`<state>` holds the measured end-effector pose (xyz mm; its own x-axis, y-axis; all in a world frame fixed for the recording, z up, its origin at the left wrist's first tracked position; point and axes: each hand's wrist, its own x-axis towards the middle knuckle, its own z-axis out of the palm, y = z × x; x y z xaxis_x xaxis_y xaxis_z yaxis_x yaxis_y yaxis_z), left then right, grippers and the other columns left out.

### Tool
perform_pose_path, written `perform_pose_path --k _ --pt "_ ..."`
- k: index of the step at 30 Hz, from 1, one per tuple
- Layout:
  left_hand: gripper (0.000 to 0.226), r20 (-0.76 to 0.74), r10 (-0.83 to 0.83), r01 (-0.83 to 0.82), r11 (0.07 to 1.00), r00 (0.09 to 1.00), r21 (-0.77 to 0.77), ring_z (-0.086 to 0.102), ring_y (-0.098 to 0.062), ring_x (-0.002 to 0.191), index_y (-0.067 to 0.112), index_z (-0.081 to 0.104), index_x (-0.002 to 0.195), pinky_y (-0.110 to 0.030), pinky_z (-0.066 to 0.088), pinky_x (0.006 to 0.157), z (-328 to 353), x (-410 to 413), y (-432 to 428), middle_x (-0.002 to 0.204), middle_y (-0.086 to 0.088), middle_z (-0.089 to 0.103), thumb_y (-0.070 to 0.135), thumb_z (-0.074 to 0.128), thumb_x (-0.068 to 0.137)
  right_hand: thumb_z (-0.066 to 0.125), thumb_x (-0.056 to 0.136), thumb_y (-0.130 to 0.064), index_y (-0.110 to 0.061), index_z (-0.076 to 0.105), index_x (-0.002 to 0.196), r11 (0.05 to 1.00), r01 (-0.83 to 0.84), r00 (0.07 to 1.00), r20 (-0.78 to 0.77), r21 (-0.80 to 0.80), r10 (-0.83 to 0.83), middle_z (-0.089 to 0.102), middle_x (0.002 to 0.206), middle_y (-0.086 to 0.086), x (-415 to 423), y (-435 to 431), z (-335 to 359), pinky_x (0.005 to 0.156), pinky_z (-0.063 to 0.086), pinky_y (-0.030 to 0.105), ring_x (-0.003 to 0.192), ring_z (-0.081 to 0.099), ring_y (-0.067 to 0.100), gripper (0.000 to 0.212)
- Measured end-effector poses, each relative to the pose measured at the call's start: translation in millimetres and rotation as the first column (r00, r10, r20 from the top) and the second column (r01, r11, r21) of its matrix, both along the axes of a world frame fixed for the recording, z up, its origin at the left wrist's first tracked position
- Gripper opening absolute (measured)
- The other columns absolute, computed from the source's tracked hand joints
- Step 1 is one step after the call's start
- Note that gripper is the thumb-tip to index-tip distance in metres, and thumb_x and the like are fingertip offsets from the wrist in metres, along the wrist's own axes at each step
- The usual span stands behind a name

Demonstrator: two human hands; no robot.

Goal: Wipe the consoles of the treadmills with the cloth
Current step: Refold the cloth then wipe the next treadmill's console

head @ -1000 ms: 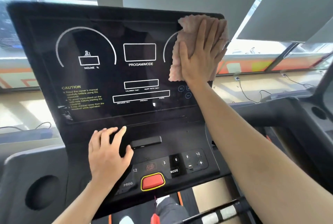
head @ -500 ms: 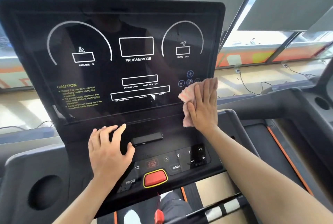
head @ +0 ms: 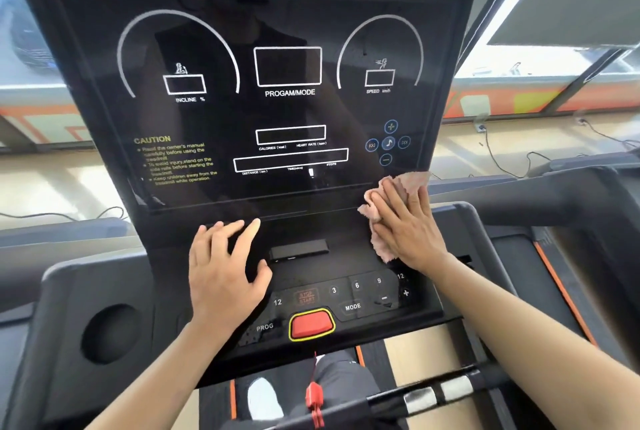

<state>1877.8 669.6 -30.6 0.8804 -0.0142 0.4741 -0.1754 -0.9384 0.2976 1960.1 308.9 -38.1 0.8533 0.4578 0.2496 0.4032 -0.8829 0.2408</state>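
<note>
My right hand (head: 408, 222) presses a pink cloth (head: 384, 239) flat, fingers extended, against the treadmill console (head: 242, 31) at centre right of the frame. My left hand (head: 225, 267) rests open, grip released, lower centre.

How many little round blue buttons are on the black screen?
5, in a cross above the cloth: plus on top, music note in the middle, skip buttons left and right, minus at the bottom.

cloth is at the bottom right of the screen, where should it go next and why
Probably sweep the cloth leftward under the right hand, along the ledge toward the left hand; that strip and the button panel below look unwiped.
</note>
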Motion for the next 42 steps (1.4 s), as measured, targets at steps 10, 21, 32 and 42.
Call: perform_pose_path --k 10,21,32,42 --pt "0.062 -0.085 -0.127 0.125 0.992 0.988 -0.025 0.048 -0.033 0.138 0.012 0.06 0.143 -0.049 0.032 0.123 9 -7 17 0.142 -0.007 0.059 0.027 0.065 0.083 0.044 0.106 -0.054 -0.028 0.018 0.163 0.93 -0.364 0.925 0.096 -0.048 0.367 0.016 0.168 -0.007 19 55 2 0.122 0.017 0.055 0.134 0.041 0.034 0.068" --pt "0.06 -0.144 0.094 -0.125 0.967 0.985 -0.223 0.045 -0.03 0.143 0.012 0.059 0.143 -0.046 0.038 0.118 -6 -52 58 0.15 -0.006 0.055 0.027 0.062 0.085 0.04 0.107 -0.05 -0.025 0.027 0.161 0.902 -0.426 0.897 0.097 -0.07 0.431 0.023 0.168 -0.007 12 121 9 0.125 0.012 0.05 0.143 0.031 0.028 0.06" --pt "0.079 -0.477 0.213 -0.435 0.796 0.852 -0.42 0.054 -0.027 0.132 0.014 0.043 0.154 -0.047 0.046 0.107 -21 -103 80 0.146 -0.002 0.057 0.014 0.08 0.084 0.038 0.106 -0.055 -0.025 0.02 0.163 0.889 -0.458 0.888 0.055 -0.004 0.457 0.022 0.169 -0.008 -7 236 7 0.126 0.006 0.051 0.151 0.024 0.027 0.066" --pt "0.067 -0.5 0.174 -0.449 0.735 0.849 -0.508 0.056 -0.013 0.124 0.017 0.051 0.149 -0.035 0.046 0.108 -15 -129 90 0.13 0.011 0.062 0.041 0.06 0.088 0.036 0.107 -0.048 -0.021 0.026 0.162 0.748 -0.66 0.747 -0.177 -0.072 0.641 0.022 0.17 -0.001 -25 323 -6 0.12 -0.028 0.048 0.157 0.004 0.029 0.062"
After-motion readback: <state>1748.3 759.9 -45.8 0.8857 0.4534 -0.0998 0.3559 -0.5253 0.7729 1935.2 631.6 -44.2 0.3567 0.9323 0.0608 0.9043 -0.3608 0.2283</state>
